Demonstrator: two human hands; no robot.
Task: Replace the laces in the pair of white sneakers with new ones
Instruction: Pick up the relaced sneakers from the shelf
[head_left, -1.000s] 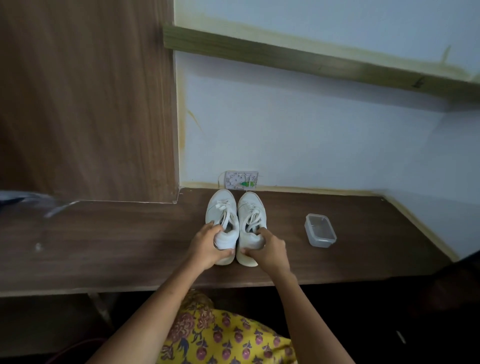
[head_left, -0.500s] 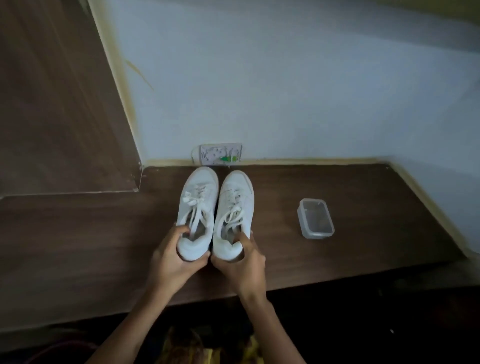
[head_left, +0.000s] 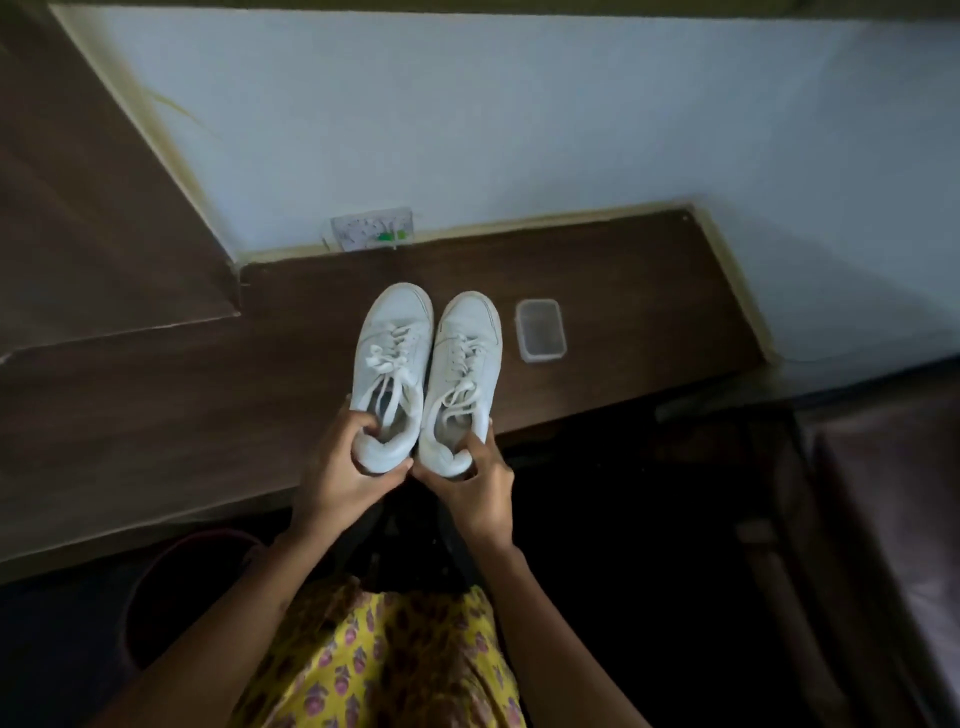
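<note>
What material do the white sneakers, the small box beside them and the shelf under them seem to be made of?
Sneakers: probably smooth leather or a synthetic imitation, matte white, with stitched seams at the toe; the laces look like flat woven fabric.
Small box: clear plastic, as the dark shelf shows through it.
Shelf: wood or wood-look laminate, dark brown with visible grain streaks; which one cannot be told.

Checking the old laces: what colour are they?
White, like the sneakers; laces show in the head view.
</note>
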